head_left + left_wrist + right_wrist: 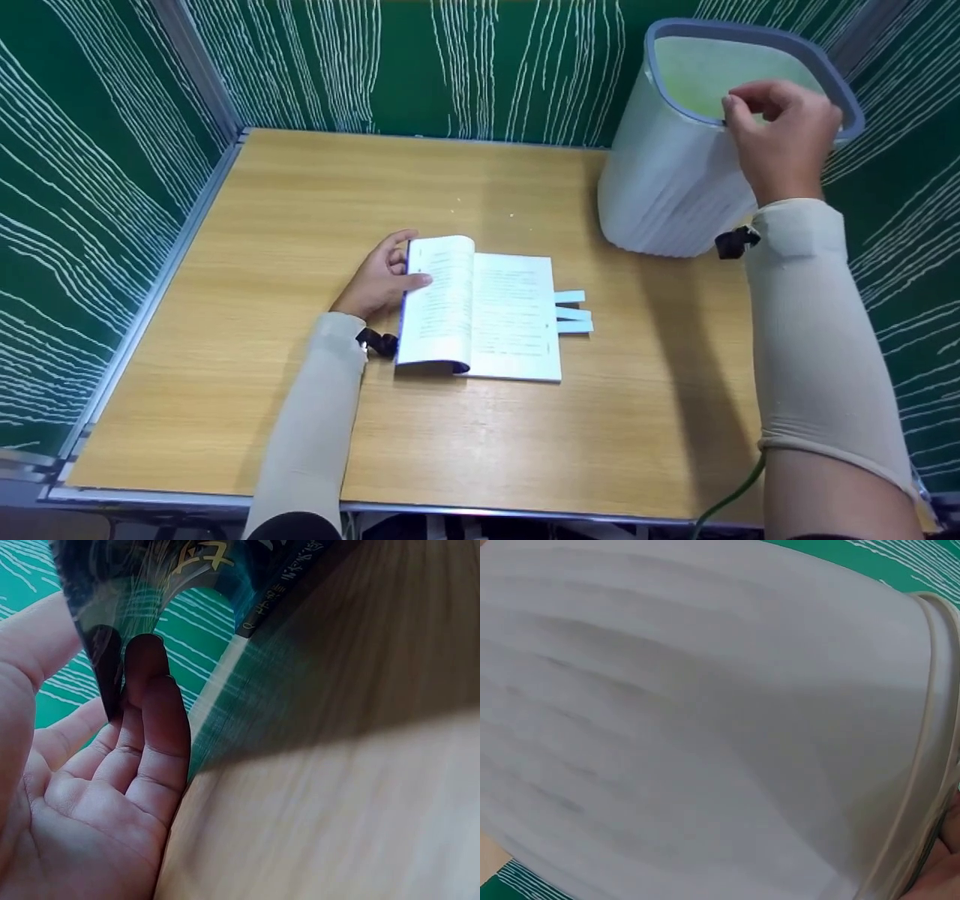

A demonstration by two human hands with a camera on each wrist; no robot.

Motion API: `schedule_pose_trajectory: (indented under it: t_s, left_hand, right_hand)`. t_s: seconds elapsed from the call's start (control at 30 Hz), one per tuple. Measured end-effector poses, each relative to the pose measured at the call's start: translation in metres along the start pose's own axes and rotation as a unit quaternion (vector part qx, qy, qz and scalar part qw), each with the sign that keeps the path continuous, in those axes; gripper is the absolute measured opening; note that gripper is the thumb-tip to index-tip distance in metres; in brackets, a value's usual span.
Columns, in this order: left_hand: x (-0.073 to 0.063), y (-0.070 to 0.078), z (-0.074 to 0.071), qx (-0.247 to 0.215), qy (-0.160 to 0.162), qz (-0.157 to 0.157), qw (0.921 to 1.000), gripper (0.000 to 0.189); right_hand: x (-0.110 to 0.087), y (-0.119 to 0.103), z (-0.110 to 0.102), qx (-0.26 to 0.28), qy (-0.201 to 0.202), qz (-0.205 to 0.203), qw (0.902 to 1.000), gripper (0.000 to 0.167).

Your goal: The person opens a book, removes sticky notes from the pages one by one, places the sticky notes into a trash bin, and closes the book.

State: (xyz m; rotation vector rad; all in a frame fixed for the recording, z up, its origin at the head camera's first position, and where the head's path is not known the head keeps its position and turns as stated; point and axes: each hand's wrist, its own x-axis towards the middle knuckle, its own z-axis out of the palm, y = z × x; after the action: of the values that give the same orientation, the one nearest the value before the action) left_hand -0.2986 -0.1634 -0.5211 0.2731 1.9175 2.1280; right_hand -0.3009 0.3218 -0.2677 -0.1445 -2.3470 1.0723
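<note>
An open book [514, 315] lies on the table with its left part lifted into a curve. My left hand [379, 277] grips that left side, thumb on the page and fingers behind the cover. From the left wrist view, the dark glossy cover [202, 570] bends above the palm. Several light blue strips [574, 327] stick out past the book's right edge. Over the rim of a white bin [675, 180] is my right hand [787, 135], fingers bent and fingertips close to the thumb, with nothing visible between them. Bin wall fills most of the right wrist view.
The wooden table [300, 195] carries a few tiny white specks [512, 215] behind the book. Green panels with white streaks [409, 67] enclose the back and sides. A green cable [731, 495] hangs beside the right forearm.
</note>
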Motion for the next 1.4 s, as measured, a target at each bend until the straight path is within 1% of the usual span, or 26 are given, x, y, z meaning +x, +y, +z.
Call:
schedule_pose_trajectory:
  t_s: [0.2, 0.3, 0.4, 0.5, 0.53, 0.6, 0.63, 0.7, 0.73, 0.87, 1.03, 1.1, 1.17, 1.2, 1.27, 1.4]
  left_hand:
    - [-0.001, -0.001, 0.000, 0.002, 0.000, -0.006, 1.0000, 0.096]
    - [-0.001, 0.000, 0.000, 0.002, 0.002, -0.009, 1.0000, 0.096]
    - [-0.003, 0.000, 0.001, 0.002, 0.003, -0.011, 0.9999, 0.096]
    - [-0.004, 0.000, 0.002, -0.003, 0.001, -0.012, 0.9999, 0.095]
    - [-0.004, 0.000, 0.002, -0.004, 0.000, -0.012, 0.9999, 0.095]
    - [-0.004, 0.000, 0.003, -0.006, -0.001, -0.012, 0.9999, 0.094]
    - [-0.004, 0.000, 0.003, -0.004, -0.001, -0.012, 0.9999, 0.094]
    - [-0.004, 0.001, 0.003, -0.001, -0.001, -0.011, 0.9999, 0.093]
    - [-0.004, 0.001, 0.003, 0.001, 0.000, -0.012, 0.9999, 0.093]
    - [-0.003, 0.003, 0.004, 0.006, 0.000, -0.015, 0.9999, 0.093]
    - [-0.001, 0.003, 0.004, 0.007, -0.003, -0.017, 0.9998, 0.094]
    - [-0.001, 0.003, 0.003, 0.008, -0.001, -0.017, 0.9998, 0.094]
    - [-0.001, 0.003, 0.002, 0.011, 0.002, -0.015, 0.9998, 0.092]
    - [-0.001, 0.003, 0.002, 0.015, 0.003, -0.014, 0.9998, 0.091]
    - [-0.001, 0.003, 0.001, 0.018, 0.006, -0.013, 0.9997, 0.086]
    - [0.000, 0.002, 0.000, 0.010, 0.005, -0.008, 0.9999, 0.075]
  right_hand:
    - [0.003, 0.000, 0.003, -0.008, 0.000, -0.001, 1.0000, 0.036]
    - [0.004, -0.001, 0.006, -0.028, 0.012, -0.013, 0.9995, 0.036]
    - [0.001, 0.001, 0.011, -0.077, 0.049, -0.057, 0.9941, 0.039]
    - [-0.005, 0.005, 0.018, -0.096, 0.110, -0.109, 0.9832, 0.040]
    - [-0.007, 0.007, 0.021, -0.092, 0.130, -0.135, 0.9780, 0.039]
    - [-0.015, 0.011, 0.027, -0.065, 0.163, -0.176, 0.9686, 0.035]
    - [-0.021, 0.013, 0.031, -0.051, 0.172, -0.191, 0.9652, 0.031]
    - [-0.034, 0.017, 0.040, -0.027, 0.172, -0.214, 0.9611, 0.025]
    - [-0.042, 0.020, 0.045, -0.020, 0.166, -0.223, 0.9605, 0.024]
    - [-0.076, 0.033, 0.069, 0.009, 0.115, -0.189, 0.9752, 0.016]
    - [-0.107, 0.052, 0.093, 0.047, 0.057, -0.161, 0.9842, 0.011]
    - [-0.117, 0.056, 0.100, 0.059, 0.019, -0.152, 0.9865, 0.011]
    - [-0.128, 0.057, 0.106, 0.053, -0.035, -0.125, 0.9901, 0.012]
    - [-0.133, 0.058, 0.109, 0.046, -0.064, -0.112, 0.9906, 0.013]
    - [-0.143, 0.060, 0.114, 0.026, -0.123, -0.087, 0.9883, 0.016]
    - [-0.158, 0.068, 0.125, -0.005, -0.213, -0.063, 0.9750, 0.019]
